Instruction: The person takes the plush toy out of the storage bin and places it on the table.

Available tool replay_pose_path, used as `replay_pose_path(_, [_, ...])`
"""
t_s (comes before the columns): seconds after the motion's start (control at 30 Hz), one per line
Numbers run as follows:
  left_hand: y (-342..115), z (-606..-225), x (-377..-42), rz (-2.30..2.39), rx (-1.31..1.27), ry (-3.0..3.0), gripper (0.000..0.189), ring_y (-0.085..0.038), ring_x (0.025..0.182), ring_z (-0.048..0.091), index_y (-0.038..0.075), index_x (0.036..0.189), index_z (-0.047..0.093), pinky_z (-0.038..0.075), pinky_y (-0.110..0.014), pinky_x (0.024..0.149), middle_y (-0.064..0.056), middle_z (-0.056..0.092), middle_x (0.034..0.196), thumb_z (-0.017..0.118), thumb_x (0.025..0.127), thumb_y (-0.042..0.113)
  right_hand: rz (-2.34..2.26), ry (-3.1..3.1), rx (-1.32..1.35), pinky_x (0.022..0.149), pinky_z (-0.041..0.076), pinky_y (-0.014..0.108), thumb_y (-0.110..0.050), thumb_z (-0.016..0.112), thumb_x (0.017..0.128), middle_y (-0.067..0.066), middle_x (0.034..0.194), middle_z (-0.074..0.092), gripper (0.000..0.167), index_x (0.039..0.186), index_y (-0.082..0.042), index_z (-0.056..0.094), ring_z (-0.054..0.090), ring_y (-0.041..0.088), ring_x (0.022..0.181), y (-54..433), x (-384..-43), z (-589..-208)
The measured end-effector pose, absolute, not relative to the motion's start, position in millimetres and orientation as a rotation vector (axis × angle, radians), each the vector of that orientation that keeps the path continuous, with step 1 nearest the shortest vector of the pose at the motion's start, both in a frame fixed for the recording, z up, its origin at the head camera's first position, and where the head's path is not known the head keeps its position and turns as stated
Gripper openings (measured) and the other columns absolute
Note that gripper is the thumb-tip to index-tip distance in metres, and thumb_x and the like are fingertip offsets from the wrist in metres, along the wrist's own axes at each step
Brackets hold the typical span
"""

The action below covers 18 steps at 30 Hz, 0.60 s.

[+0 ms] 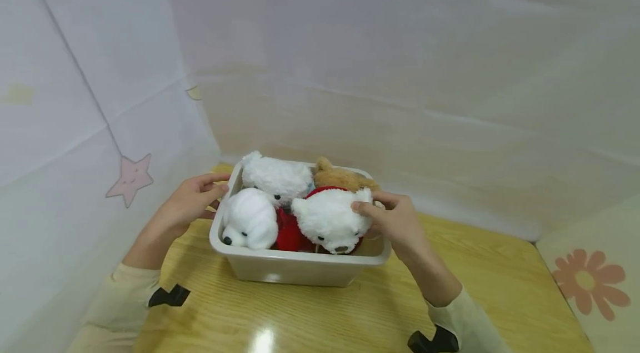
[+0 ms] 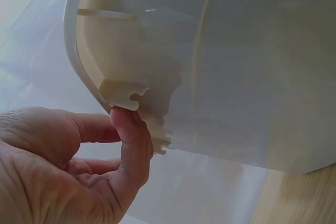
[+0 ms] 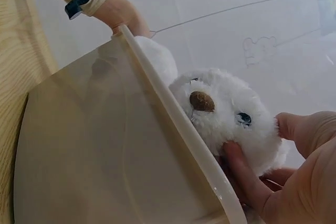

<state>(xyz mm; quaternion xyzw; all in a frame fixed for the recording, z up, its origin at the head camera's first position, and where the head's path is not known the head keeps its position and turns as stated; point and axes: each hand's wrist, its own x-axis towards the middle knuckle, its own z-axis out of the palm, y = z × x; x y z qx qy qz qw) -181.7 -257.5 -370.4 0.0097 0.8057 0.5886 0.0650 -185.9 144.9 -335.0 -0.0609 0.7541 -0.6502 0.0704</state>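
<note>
A cream plastic bin (image 1: 300, 268) full of plush toys stands on the table. My right hand (image 1: 400, 223) holds a white teddy bear (image 1: 332, 218) by its head at the bin's front right, thumb on top. In the right wrist view the bear's brown nose (image 3: 202, 101) faces the rim, and fingers press into its fur. At the bin's left side my left hand (image 1: 189, 202) grips the rim, its curled fingers (image 2: 131, 135) under the lip by a notched tab (image 2: 123, 94). A smooth white plush (image 1: 252, 218) sits front left.
Behind these in the bin are a fluffy white plush (image 1: 277, 175) and a brown plush (image 1: 344, 178). Red fabric (image 1: 288, 230) shows between the front toys. A printed cloth backdrop (image 1: 350, 64) hangs behind and beside the wooden table (image 1: 460, 275).
</note>
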Motion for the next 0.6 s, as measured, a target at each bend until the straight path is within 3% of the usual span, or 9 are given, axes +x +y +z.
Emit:
replay_pose_path(0.23, [-251.0,-369.8,-185.9,1.798,0.051,2.388,0.054,-0.031,0.093,0.064,-0.001,0.155,0.038,0.059,-0.042,0.079,-0.018,0.066,0.111,0.053,0.109,0.024,-2.036,2.188,-0.198,0.077,0.059,0.041,-0.009,0.075,0.092,0.017,0.117,0.065,0.032,0.119,0.006,0.071,0.068,0.029,0.094,171.5,-177.9,-335.1])
replay_pose_path(0.37, [-248.7,-368.6,-187.4,1.799,0.069,2.381,0.052,-0.031,0.091,0.065,0.000,0.154,0.040,0.059,-0.042,0.078,-0.018,0.066,0.109,0.053,0.109,0.022,-2.144,2.143,-0.185,0.076,0.060,0.040,-0.005,0.071,0.094,0.015,0.114,0.069,0.031,0.124,0.004,0.070,0.072,0.027,0.090,184.0,-172.9,-332.9])
replay_pose_path(0.6, [-243.7,-366.3,-188.1,1.817,0.122,2.355,0.051,-0.029,0.089,0.065,-0.003,0.153,0.040,0.059,-0.041,0.077,-0.017,0.067,0.106,0.052,0.109,0.020,-2.276,2.067,-0.086,0.072,0.060,0.035,-0.010,0.069,0.098,0.014,0.109,0.069,0.015,0.108,-0.004,0.079,0.072,0.023,0.085,192.4,-172.7,-327.0])
